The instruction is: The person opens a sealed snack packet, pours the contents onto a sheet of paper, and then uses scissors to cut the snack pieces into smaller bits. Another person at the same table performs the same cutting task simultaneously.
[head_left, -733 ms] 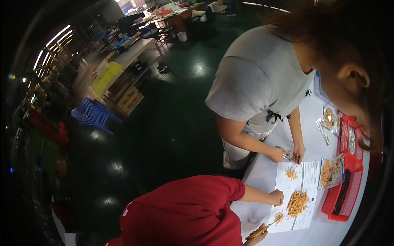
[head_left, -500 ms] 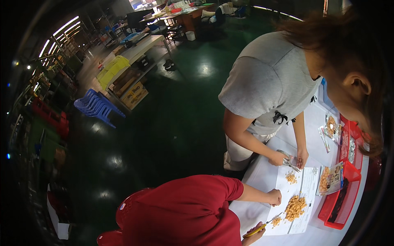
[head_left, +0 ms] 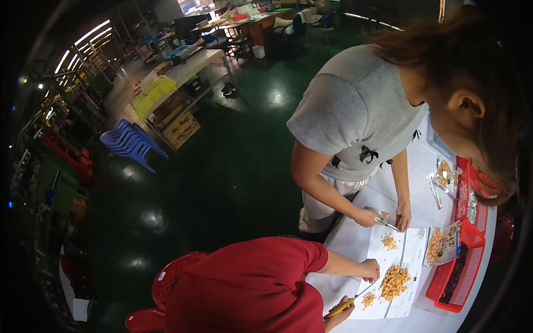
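My left hand [head_left: 369, 270], coming from a red short sleeve, is closed in a pinch above a printed paper sheet [head_left: 413, 244]. What it pinches is too small to make out. My right hand [head_left: 337, 315] is closed round scissors [head_left: 345, 306] with yellow handles. Their blades point up toward the left fingers. A large pile of small orange-tan pieces [head_left: 395, 283] lies on the sheet beside my left hand. Nearer the scissors sits a smaller heap of finer bits [head_left: 368, 300].
On my left a co-worker in a grey shirt [head_left: 355, 105] leans over the table, holding metal scissors [head_left: 384, 221] above another small heap [head_left: 389, 241]. A packet of orange-tan pieces [head_left: 435, 244] lies against a red basket [head_left: 462, 272]. A red chair [head_left: 172, 275] is behind me.
The scissors in my right hand have swung up from the small heap to just under my left fingers. The co-worker's hands have shifted slightly, and the whole view has moved a little.
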Tool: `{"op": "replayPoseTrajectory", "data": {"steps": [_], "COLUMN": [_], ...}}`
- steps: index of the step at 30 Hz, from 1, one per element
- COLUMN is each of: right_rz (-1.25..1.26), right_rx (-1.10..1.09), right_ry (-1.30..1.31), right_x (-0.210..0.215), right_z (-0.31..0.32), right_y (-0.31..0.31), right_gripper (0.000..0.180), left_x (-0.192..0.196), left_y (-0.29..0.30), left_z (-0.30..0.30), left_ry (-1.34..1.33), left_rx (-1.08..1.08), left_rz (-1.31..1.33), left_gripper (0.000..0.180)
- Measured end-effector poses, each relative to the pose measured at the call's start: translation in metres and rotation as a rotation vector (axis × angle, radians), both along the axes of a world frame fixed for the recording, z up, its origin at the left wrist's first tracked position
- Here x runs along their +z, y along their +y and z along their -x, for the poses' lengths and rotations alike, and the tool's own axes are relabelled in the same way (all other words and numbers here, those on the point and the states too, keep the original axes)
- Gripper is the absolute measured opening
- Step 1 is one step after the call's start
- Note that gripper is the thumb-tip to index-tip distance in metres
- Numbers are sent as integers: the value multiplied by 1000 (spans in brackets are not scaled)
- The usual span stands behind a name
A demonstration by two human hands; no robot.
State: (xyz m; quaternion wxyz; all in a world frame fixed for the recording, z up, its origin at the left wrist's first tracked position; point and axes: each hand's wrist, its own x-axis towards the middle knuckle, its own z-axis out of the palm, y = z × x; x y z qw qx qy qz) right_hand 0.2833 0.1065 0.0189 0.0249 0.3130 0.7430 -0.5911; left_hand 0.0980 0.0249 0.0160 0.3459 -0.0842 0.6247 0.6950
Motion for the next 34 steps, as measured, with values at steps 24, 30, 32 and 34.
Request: {"op": "replayPoseTrajectory", "data": {"steps": [24, 30, 32, 34], "right_rz": [40, -118, -168, -191], "right_rx": [21, 52, 74, 71], "right_ry": [-60, 53, 78, 96], "right_x": [4, -59, -15, -5], "right_z": [2, -10, -6, -6], "right_y": [-7, 17, -6, -11], "right_gripper": [21, 26, 30, 31], "left_x": [-9, -18, -10, -7], "left_y": [-11, -10, -14, -12], "left_z": [2, 5, 3, 3], "left_ry": [34, 133, 115, 99], "left_rx": [-3, 75, 74, 54], "left_rz": [127, 112, 102, 115], "left_gripper": [6, 10, 11, 13]}}
